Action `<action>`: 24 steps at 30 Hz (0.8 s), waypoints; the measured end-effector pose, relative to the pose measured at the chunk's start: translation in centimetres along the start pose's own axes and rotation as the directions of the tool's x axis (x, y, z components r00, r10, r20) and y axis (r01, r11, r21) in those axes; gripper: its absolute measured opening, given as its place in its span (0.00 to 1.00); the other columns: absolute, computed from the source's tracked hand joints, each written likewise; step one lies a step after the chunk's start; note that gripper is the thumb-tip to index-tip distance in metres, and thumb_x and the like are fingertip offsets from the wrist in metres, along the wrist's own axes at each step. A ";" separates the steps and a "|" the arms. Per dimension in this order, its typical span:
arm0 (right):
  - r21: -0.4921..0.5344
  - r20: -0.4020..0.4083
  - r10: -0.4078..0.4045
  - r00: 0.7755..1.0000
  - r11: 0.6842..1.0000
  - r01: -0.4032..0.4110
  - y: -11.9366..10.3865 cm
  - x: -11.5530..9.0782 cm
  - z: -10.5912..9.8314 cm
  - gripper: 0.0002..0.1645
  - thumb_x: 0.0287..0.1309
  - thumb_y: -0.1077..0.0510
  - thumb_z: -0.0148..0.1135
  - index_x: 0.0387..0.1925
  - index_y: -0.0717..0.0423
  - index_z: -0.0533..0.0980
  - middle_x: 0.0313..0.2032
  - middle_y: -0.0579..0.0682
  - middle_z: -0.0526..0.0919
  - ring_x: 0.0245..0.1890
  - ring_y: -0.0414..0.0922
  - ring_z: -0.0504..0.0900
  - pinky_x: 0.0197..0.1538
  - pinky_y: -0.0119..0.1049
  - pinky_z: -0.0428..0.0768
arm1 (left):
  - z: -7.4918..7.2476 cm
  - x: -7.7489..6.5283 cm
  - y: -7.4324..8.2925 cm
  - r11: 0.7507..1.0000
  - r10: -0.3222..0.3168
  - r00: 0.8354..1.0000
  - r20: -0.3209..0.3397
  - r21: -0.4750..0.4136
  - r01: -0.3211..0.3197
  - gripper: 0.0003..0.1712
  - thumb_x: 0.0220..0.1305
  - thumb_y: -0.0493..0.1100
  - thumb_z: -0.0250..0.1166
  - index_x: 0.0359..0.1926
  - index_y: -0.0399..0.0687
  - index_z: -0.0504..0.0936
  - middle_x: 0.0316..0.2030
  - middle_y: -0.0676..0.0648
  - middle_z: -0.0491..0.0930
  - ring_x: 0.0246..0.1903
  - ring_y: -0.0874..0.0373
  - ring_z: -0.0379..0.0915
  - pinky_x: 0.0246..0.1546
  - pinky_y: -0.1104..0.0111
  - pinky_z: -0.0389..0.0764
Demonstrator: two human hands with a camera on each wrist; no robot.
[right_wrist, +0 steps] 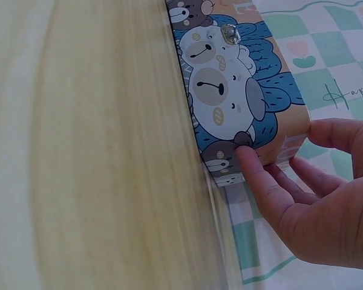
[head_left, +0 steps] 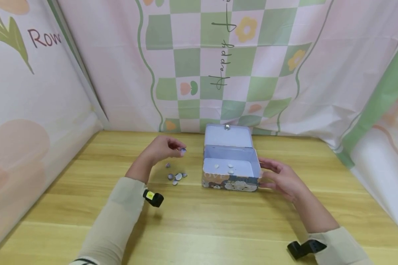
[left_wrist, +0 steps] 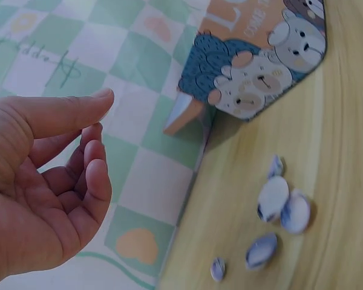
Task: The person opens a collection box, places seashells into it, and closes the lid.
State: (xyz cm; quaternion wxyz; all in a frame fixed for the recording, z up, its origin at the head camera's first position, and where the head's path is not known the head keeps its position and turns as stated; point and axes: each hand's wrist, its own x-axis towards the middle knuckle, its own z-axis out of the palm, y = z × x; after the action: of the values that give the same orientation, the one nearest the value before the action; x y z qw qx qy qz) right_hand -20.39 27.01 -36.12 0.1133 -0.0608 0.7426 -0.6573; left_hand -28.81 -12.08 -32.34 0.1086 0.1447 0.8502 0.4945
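My left hand point(head_left: 160, 149) is raised over the left part of the table and pinches a small blue-white seashell point(head_left: 183, 151) between thumb and fingertips. In the left wrist view the fingers hide that shell. Just below this hand lie several more loose seashells point(head_left: 178, 177), also seen as shells point(left_wrist: 273, 199) in the left wrist view. A tin box point(head_left: 230, 183) printed with bears stands to the right, its lid point(head_left: 228, 135) tipped back. Three pale shells point(head_left: 230, 166) lie inside. My right hand point(head_left: 282, 178) rests its spread, fairly straight fingers point(right_wrist: 263, 175) against the box's right end.
The wooden table point(head_left: 199, 224) carries everything. A printed cloth point(head_left: 189, 66) hangs right behind the box lid, and further cloth point(head_left: 36, 99) hangs along the left side. Each wrist wears a small black camera point(head_left: 157, 200).
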 end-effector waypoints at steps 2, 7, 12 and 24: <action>-0.001 0.003 -0.002 1.000 1.000 0.002 0.0 0.0 0.0 0.39 0.66 0.68 0.52 0.72 0.71 0.47 0.70 0.72 0.52 0.51 0.49 0.79 0.48 0.43 0.82 | 0.2 0.1 0.5 1.000 0.000 1.000 0.009 -0.004 0.000 0.14 0.59 0.38 0.71 0.47 0.42 0.85 0.40 0.46 0.82 0.41 0.52 0.76 0.50 0.51 0.77; -0.002 0.004 -0.004 1.000 1.000 0.004 0.1 0.1 0.0 0.39 0.66 0.67 0.52 0.72 0.71 0.47 0.70 0.72 0.52 0.51 0.49 0.79 0.48 0.43 0.82 | 0.7 0.5 1.6 1.000 0.025 0.999 0.020 0.003 -0.025 0.12 0.59 0.37 0.71 0.45 0.44 0.85 0.40 0.46 0.82 0.41 0.53 0.76 0.48 0.57 0.79; 0.001 -0.004 -0.002 1.000 1.000 0.002 0.2 0.1 0.0 0.39 0.66 0.68 0.52 0.72 0.71 0.47 0.70 0.71 0.52 0.51 0.50 0.79 0.48 0.44 0.82 | 1.4 0.9 2.7 0.998 0.066 0.997 0.030 0.012 -0.067 0.11 0.58 0.37 0.72 0.43 0.45 0.86 0.40 0.47 0.82 0.41 0.53 0.76 0.45 0.64 0.79; -0.007 -0.007 0.006 1.000 1.000 -0.007 0.0 0.0 0.0 0.39 0.66 0.68 0.52 0.73 0.70 0.48 0.70 0.71 0.53 0.52 0.50 0.78 0.48 0.43 0.82 | 2.6 1.9 5.1 0.994 0.111 0.991 0.072 0.010 -0.112 0.13 0.57 0.37 0.73 0.44 0.42 0.86 0.39 0.47 0.82 0.41 0.54 0.75 0.44 0.65 0.79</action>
State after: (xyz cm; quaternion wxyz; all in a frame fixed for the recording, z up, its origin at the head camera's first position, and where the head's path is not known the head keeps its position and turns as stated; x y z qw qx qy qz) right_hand -20.40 27.04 -36.16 0.1125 -0.0565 0.7456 -0.6544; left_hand -29.00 -6.92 -29.19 0.1102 0.2102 0.8397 0.4884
